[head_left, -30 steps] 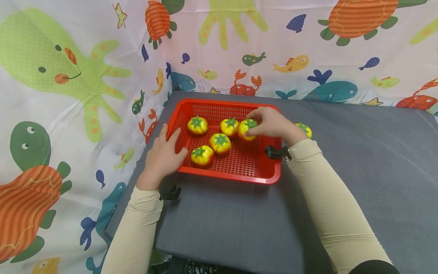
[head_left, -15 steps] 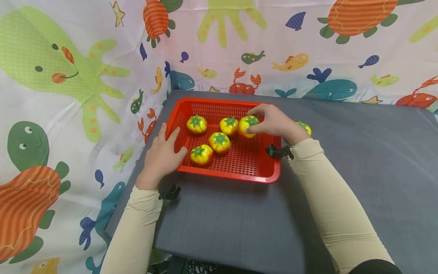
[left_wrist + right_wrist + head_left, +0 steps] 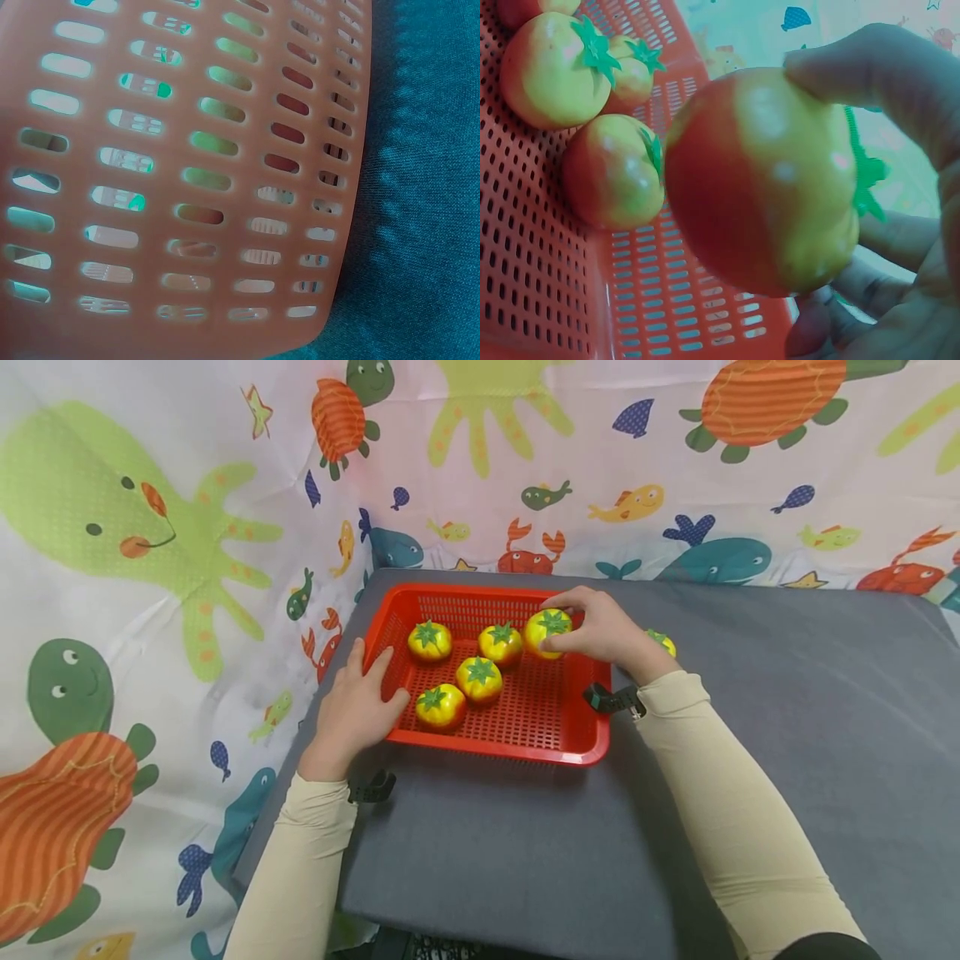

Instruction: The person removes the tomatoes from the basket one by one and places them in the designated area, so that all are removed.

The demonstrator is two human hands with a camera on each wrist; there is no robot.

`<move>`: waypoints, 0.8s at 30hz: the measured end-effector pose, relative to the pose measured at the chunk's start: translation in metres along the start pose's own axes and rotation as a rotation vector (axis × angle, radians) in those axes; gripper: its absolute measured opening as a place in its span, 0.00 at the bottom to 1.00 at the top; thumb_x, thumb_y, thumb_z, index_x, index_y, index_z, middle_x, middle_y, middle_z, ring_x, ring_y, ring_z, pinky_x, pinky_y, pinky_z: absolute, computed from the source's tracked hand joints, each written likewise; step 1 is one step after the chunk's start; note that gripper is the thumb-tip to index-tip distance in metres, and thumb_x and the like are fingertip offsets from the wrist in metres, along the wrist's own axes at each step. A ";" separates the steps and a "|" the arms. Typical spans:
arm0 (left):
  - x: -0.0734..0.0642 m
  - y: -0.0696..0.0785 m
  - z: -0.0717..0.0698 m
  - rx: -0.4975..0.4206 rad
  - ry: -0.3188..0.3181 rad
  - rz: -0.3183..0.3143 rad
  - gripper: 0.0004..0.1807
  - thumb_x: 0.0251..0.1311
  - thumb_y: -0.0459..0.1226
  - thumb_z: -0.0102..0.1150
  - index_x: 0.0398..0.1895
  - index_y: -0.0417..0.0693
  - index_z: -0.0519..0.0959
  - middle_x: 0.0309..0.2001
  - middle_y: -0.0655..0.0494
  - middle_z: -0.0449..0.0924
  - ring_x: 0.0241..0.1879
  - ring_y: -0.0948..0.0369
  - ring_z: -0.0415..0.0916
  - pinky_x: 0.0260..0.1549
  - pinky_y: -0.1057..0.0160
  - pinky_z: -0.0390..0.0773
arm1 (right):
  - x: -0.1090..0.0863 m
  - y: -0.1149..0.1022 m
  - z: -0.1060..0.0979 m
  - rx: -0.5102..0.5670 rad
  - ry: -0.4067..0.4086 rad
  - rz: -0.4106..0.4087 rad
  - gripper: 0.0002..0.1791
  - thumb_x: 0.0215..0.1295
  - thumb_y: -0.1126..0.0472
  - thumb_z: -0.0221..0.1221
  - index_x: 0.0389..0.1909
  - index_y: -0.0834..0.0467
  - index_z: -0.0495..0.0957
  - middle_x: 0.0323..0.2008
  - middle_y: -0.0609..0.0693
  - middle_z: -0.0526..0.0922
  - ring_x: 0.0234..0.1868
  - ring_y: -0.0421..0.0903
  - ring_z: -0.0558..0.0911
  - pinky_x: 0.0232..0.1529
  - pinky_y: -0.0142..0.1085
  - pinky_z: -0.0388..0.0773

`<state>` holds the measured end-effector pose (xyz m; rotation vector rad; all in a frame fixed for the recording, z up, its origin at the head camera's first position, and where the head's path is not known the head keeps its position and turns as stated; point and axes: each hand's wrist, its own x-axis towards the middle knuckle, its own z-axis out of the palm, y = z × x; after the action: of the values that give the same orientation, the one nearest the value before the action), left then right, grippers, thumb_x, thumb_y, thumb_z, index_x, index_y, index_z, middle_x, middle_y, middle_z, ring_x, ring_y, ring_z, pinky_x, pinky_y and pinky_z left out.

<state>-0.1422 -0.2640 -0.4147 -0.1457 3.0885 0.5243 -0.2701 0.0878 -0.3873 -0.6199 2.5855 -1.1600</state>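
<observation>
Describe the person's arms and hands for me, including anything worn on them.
The left sleeve and right sleeve are long, plain cream and close-fitting, wrinkled toward the cuffs. A black strap sits at each wrist, left and right. Something black shows at the right sleeve's lower end, too cropped to identify. The left hand and right hand are ungloved.
</observation>
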 end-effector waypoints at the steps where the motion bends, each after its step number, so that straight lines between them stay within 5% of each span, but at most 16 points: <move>1: 0.000 0.000 0.000 -0.001 0.000 0.000 0.43 0.58 0.51 0.56 0.77 0.61 0.54 0.79 0.48 0.37 0.64 0.43 0.58 0.43 0.37 0.79 | -0.002 0.000 -0.001 -0.001 0.012 -0.005 0.39 0.48 0.43 0.72 0.62 0.52 0.75 0.59 0.50 0.72 0.55 0.51 0.70 0.51 0.48 0.75; 11: -0.002 0.001 0.000 -0.002 -0.008 -0.018 0.42 0.59 0.51 0.55 0.77 0.61 0.53 0.79 0.47 0.36 0.66 0.42 0.56 0.44 0.35 0.77 | -0.017 0.002 -0.011 0.010 0.071 -0.028 0.37 0.50 0.46 0.71 0.61 0.55 0.76 0.55 0.51 0.73 0.50 0.50 0.71 0.46 0.44 0.76; 24: 0.001 0.000 0.004 0.018 0.014 -0.013 0.42 0.60 0.51 0.54 0.77 0.60 0.54 0.79 0.46 0.37 0.65 0.41 0.57 0.45 0.34 0.76 | -0.038 0.009 -0.040 -0.011 0.153 0.038 0.34 0.52 0.46 0.70 0.61 0.51 0.77 0.53 0.51 0.73 0.50 0.51 0.70 0.42 0.42 0.77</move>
<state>-0.1428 -0.2628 -0.4181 -0.1694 3.1031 0.4966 -0.2545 0.1372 -0.3657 -0.4999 2.7191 -1.2272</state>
